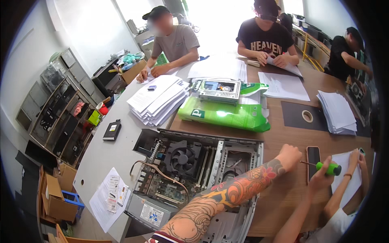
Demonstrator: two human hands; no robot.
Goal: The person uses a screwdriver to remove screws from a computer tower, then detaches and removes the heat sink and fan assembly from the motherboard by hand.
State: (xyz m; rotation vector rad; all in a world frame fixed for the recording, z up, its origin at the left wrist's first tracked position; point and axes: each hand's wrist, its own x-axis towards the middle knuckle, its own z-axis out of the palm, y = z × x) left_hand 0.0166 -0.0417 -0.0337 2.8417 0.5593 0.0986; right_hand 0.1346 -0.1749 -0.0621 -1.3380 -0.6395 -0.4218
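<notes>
My left hand [290, 157], at the end of a tattooed forearm, is closed over the table to the right of an open desktop computer case [259, 152]. What its fingers hold, if anything, is hidden. My right hand [318, 179] grips a green-handled screwdriver [333, 168], its shaft pointing left with the tip close beside my left hand. Inside the case sit a black cooling fan [182, 158], a circuit board [168, 187] and a silver power supply [152, 212]. My left forearm crosses over the case and hides part of it. A phone [313, 156] lies behind the screwdriver.
A metal drive cage [219, 91] rests on a green paper pack [227, 115] behind the case. Paper stacks [156, 99], a black drive [112, 130] and a tape roll [307, 116] lie around. A co-worker's hands [353, 160] are close at right; two people sit opposite.
</notes>
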